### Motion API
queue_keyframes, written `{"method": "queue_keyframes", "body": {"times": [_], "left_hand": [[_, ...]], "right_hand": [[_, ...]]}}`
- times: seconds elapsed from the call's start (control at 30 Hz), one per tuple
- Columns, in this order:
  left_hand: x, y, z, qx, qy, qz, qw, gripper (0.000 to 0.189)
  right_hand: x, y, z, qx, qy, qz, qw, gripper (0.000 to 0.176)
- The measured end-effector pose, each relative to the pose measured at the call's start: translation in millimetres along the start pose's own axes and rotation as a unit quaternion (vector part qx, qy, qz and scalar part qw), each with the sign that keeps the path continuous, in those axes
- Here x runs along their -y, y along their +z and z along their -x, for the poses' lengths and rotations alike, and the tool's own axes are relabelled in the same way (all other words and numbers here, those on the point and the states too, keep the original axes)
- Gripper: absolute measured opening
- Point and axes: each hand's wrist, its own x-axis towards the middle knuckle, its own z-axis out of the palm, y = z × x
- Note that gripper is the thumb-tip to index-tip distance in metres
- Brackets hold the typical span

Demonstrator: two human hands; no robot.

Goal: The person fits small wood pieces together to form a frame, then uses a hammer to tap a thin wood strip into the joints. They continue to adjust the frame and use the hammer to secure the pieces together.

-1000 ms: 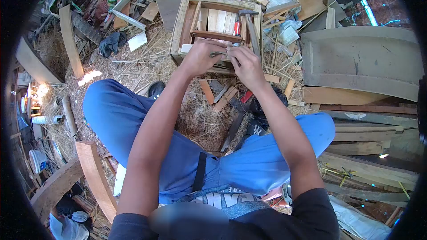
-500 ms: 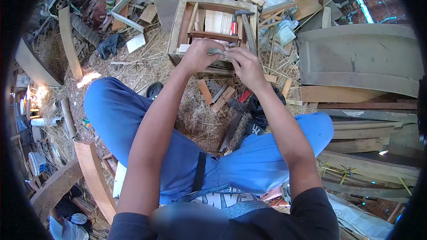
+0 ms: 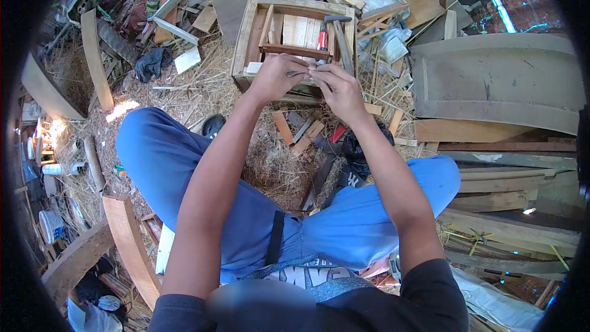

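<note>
My left hand (image 3: 275,77) and my right hand (image 3: 338,89) meet fingertip to fingertip over the near edge of a wooden frame box (image 3: 243,35). The fingers of both are pinched together around something too small to make out. Inside the box, just beyond my hands, lie pale wooden slats (image 3: 295,29). A hammer (image 3: 337,18) with a dark head and a red-handled tool (image 3: 322,39) rest at the box's right side.
Curved wooden pieces (image 3: 130,247) lie at the left, with a dark cloth (image 3: 152,63) farther up. Large panels (image 3: 498,80) and stacked boards (image 3: 510,184) fill the right. Wood offcuts (image 3: 283,126) and a black cap (image 3: 353,179) lie on the straw between my legs.
The greenish, pale piece that showed at my left fingertips is no longer visible. My left fingers have shifted slightly; my right hand is nearly unmoved.
</note>
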Motion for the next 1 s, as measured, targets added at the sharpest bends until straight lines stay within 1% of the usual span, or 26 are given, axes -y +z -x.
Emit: {"method": "queue_keyframes", "body": {"times": [0.2, 0.53, 0.63, 0.7, 0.73, 0.8, 0.83, 0.9, 0.93, 0.97, 1.0], "left_hand": [[0.1, 0.0, 0.5, 0.006, -0.016, -0.007, 1.000, 0.022], [0.7, 0.7, 0.9, 0.001, -0.003, -0.022, 1.000, 0.022], [1.9, 1.4, 0.4, -0.006, 0.001, -0.014, 1.000, 0.023], [2.6, 1.0, 0.7, -0.004, 0.004, -0.022, 1.000, 0.022], [3.0, 1.1, 0.9, -0.004, 0.004, -0.023, 1.000, 0.022], [4.2, 3.0, 1.5, -0.017, 0.011, -0.011, 1.000, 0.018], [5.5, 3.7, 1.7, -0.017, 0.011, -0.011, 1.000, 0.018], [5.7, 4.3, 0.8, -0.026, 0.026, -0.017, 0.999, 0.017], [4.4, 4.2, 0.7, -0.026, 0.027, -0.016, 0.999, 0.017], [2.9, 3.9, 1.1, -0.025, 0.016, -0.013, 0.999, 0.016], [2.2, 3.6, 1.1, -0.024, 0.005, -0.011, 1.000, 0.016]], "right_hand": [[-1.3, 0.1, 0.9, -0.005, -0.010, 0.003, 1.000, 0.020], [-1.2, -0.3, 0.4, -0.009, -0.010, -0.002, 1.000, 0.019], [3.4, -1.9, -0.6, -0.003, 0.003, -0.018, 1.000, 0.020], [7.6, -0.6, -1.4, -0.034, 0.052, -0.049, 0.997, 0.021], [6.6, -1.1, -1.9, -0.034, 0.052, -0.050, 0.997, 0.021], [5.7, -6.4, -4.1, -0.144, 0.015, 0.099, 0.984, 0.021], [6.8, -9.2, -4.5, -0.144, 0.015, 0.100, 0.984, 0.021], [8.7, -17.0, -4.7, -0.142, 0.103, 0.230, 0.957, 0.022], [-1.2, -15.5, -2.1, -0.131, 0.125, 0.237, 0.954, 0.032], [-4.4, -15.9, 0.8, -0.132, 0.125, 0.237, 0.954, 0.032], [-3.8, -16.6, 2.9, -0.101, 0.197, 0.230, 0.948, 0.036]]}}
